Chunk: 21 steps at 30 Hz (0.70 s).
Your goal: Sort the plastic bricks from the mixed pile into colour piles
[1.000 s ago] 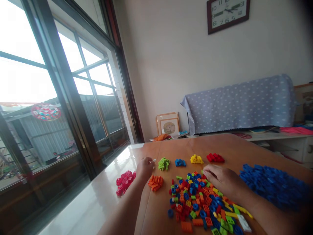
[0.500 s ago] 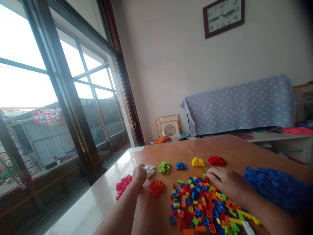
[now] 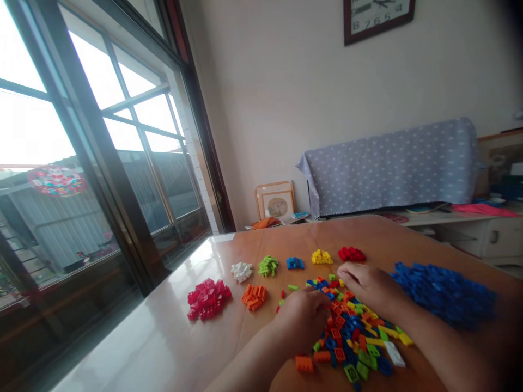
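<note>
With fingers curled, the left hand (image 3: pixel 305 314) is covering the left part of a mixed pile of multicoloured plastic bricks (image 3: pixel 336 334) lying near on the glossy brown table (image 3: pixel 294 239). The right hand (image 3: pixel 363 279) is resting half-curled at the pile's far edge. Whether either is holding anything, I cannot tell.

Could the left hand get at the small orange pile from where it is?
Probably yes: the left hand is at the mixed heap, the orange pile lies to its left, and only a few loose bricks and bare tabletop show between them.
</note>
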### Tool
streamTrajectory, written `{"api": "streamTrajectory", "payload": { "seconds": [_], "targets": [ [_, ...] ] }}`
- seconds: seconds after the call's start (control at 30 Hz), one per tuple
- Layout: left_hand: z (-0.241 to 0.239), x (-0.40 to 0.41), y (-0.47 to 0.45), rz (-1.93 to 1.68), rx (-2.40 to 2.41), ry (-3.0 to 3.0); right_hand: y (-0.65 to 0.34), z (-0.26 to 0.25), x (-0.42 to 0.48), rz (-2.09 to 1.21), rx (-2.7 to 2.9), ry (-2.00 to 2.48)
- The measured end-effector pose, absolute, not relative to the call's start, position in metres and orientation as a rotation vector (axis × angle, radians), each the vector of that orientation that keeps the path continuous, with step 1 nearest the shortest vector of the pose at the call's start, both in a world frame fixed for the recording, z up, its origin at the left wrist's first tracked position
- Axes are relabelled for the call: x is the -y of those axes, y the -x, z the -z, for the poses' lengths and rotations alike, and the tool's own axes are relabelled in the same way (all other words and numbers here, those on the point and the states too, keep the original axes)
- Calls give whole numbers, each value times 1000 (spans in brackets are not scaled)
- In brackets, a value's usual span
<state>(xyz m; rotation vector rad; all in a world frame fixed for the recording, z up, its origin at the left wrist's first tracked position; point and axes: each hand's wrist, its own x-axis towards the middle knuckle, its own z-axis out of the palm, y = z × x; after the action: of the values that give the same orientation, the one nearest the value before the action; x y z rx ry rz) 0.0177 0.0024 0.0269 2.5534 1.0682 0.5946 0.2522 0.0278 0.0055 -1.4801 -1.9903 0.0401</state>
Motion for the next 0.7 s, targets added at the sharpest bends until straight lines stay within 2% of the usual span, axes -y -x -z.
{"api": "streamTrajectory", "payload": {
  "seconds": [0.1, 0.37, 0.7],
  "targets": [
    [-25, 10, -41, -464, -975, -2556, -252, -10, -25, -16, 1974, 1474],
    [-7, 17, -84, -387, -916, -2510, -252, -17, -23, -6, 1953, 1534],
    [18, 28, -102, -469, -927, -2692, -252, -11, -27, -73, 1990, 1590]
  ]
}}
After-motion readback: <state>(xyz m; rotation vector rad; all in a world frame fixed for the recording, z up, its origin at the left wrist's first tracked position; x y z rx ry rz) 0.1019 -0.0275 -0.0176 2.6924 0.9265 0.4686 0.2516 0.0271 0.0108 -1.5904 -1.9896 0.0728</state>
